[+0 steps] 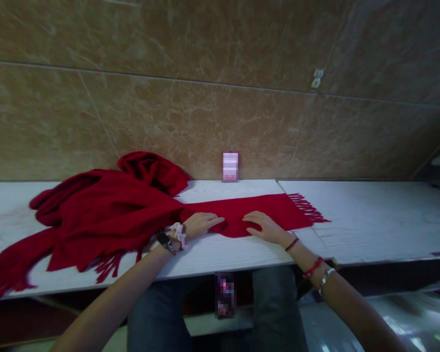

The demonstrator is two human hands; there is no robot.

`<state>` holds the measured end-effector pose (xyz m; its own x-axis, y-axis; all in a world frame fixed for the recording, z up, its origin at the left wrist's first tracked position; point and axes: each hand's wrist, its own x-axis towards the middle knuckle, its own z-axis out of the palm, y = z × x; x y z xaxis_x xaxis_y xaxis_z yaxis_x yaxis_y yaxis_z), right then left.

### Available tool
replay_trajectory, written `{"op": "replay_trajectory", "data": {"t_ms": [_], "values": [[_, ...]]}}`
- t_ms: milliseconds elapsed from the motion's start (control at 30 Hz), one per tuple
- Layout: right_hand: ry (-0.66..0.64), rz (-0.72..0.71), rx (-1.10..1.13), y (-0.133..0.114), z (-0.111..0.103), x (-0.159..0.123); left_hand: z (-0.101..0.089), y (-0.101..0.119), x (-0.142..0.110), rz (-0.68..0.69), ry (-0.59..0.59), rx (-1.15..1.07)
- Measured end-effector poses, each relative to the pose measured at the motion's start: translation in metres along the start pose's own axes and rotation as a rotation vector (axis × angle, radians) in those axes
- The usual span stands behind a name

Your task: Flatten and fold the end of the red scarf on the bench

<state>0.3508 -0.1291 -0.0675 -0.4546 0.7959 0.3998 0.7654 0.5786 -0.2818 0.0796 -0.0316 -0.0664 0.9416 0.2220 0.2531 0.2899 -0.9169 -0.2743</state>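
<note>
A red fringed scarf (271,208) lies as a long, flat strip on the white tabletop, its tasselled end pointing right. My left hand (201,225) rests on the strip's near part with fingers stretched out, beside the loose cloth. Farther right, my right hand (266,228) lies on the same strip, thumb apart from the fingers and palm down. Some creases show in the cloth between both hands. To the left, a rumpled heap of red cloth (106,200) with more fringes spreads over the table; whether it is one piece with the strip I cannot tell.
A marbled brown tile wall (205,122) rises directly behind the white table (370,220). Against it stands a small blurred-out upright object (231,166). A wall socket (317,78) is higher up on the right. My legs are under the table's front edge.
</note>
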Motion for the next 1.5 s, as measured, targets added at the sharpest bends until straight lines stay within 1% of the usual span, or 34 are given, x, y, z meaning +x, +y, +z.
{"op": "replay_trajectory", "data": {"t_ms": [67,167,233,367,467,600,700,800,900,1067,1133,1267,1333,1433,1500], "values": [[-0.073,-0.024,0.007,-0.004,-0.003,0.006,-0.001,0.0,-0.001,-0.033,-0.023,0.005],[-0.191,-0.099,0.006,-0.01,-0.004,0.018,-0.005,0.002,-0.001,-0.065,-0.038,0.002],[-0.205,-0.152,0.008,-0.012,0.0,0.024,-0.007,0.005,-0.001,-0.075,-0.03,-0.016],[-0.105,-0.198,0.005,-0.014,0.008,0.025,-0.007,0.007,-0.002,-0.08,-0.004,-0.043],[-0.054,-0.212,-0.002,-0.014,0.009,0.02,-0.006,0.006,-0.003,-0.091,-0.03,-0.044],[-0.051,-0.162,-0.004,-0.008,0.006,0.017,-0.007,0.004,-0.002,-0.111,-0.103,-0.034],[-0.044,-0.078,-0.002,-0.003,0.008,0.018,-0.009,0.005,-0.002,-0.129,-0.108,-0.01],[0.017,0.006,0.01,0.001,0.011,0.02,-0.01,0.006,-0.001,-0.098,-0.061,0.027],[0.077,0.056,0.039,0.003,0.014,0.022,-0.008,0.005,-0.001,-0.06,0.022,0.076],[0.148,0.141,0.075,0.007,0.017,0.025,-0.004,0.006,0.001,-0.053,0.156,0.176],[0.191,0.15,0.112,0.01,0.018,0.026,-0.004,0.007,0.004,-0.079,0.164,0.205],[0.28,0.156,0.217,0.015,0.021,0.028,-0.006,0.01,0.012,-0.157,0.071,0.232],[0.302,0.177,0.252,0.017,0.022,0.029,-0.006,0.01,0.015,-0.187,0.061,0.235],[0.308,0.197,0.278,0.019,0.022,0.028,-0.004,0.006,0.014,-0.221,0.128,0.214],[0.289,0.178,0.284,0.018,0.021,0.027,-0.001,0.004,0.011,-0.249,0.185,0.203]]}}
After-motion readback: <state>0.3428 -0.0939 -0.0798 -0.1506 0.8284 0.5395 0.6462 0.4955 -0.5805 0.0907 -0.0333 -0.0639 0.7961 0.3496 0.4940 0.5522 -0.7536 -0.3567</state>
